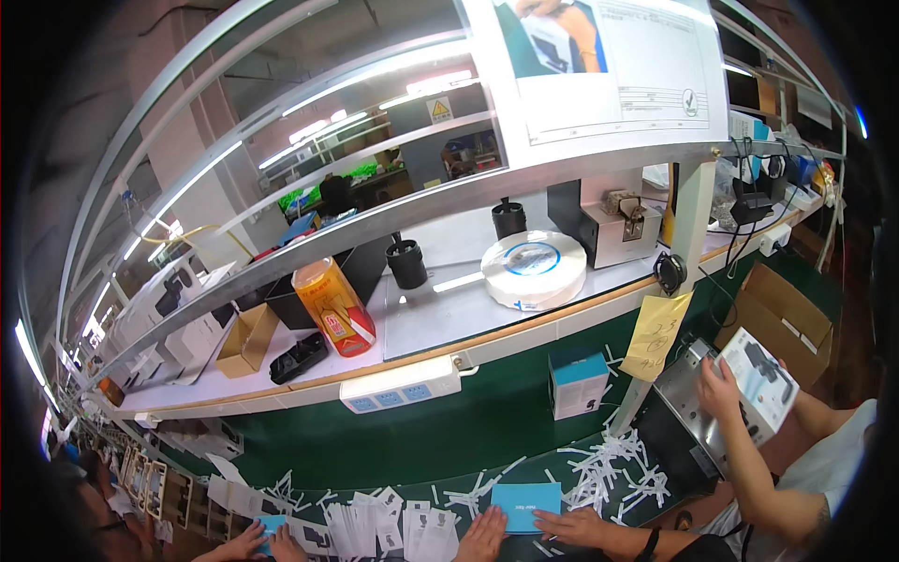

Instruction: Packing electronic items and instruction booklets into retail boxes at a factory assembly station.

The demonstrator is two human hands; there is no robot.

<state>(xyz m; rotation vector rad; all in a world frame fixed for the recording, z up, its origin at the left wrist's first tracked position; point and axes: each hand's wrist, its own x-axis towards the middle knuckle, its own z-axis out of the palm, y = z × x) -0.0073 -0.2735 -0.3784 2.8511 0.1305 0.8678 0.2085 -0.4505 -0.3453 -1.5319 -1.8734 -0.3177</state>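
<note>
A flat blue rectangle with small white print [526, 501], either a box face or a booklet, lies between my hands at the bottom middle. My left hand [481, 536] is at its left edge, with the fingertips pressed against it. My right hand [573, 527] grips its lower right edge, fingers over the front; a black band circles that wrist. Printed white leaflets [375, 525] are spread in stacks just left of my left hand. Thin white paper strips [613, 473] lie heaped beyond and to the right of my right hand.
A co-worker at right holds a white printed box [757, 379]; another's hands [267, 539] hold something blue at lower left. The shelf carries a label roll [534, 270], an orange-red can [334, 307] and black cylinders [406, 263]. A blue-and-white box [577, 384] stands beneath.
</note>
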